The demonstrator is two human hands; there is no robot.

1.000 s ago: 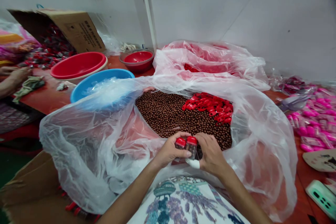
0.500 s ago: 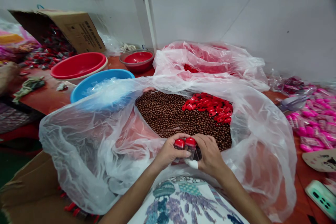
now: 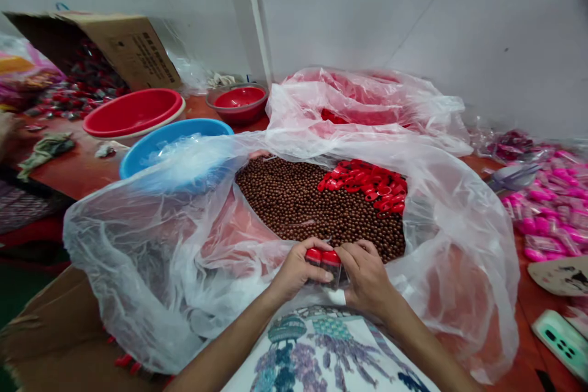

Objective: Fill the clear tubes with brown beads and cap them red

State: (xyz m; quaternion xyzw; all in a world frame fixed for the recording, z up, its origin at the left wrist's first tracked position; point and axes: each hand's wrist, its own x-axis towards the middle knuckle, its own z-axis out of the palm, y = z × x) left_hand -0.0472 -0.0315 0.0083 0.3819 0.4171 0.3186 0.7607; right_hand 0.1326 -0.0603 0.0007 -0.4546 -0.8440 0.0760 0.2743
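Two small clear containers with red caps (image 3: 331, 259) stand side by side between my hands, dark contents showing through their walls. My left hand (image 3: 298, 269) grips them from the left, thumb across the front. From the right, my right hand (image 3: 365, 272) presses its closed fingers on the right-hand container; a white wrap covers one fingertip. Just beyond lie many brown balls (image 3: 294, 202) in an open clear plastic bag (image 3: 459, 220). A heap of red caps (image 3: 367, 182) rests on the balls at the back right.
A blue basin (image 3: 131, 162), a red basin (image 3: 133, 113) and a smaller red bowl (image 3: 241, 101) stand at the back left. Pink packets (image 3: 551, 208) and a phone (image 3: 560, 340) lie right. One cardboard box (image 3: 133, 49) is back left, another (image 3: 59, 331) lower left.
The containers' red caps have tilted and sit slightly lower between my fingers. My hands have shifted only slightly, both still at the containers. The whole view has moved a little.
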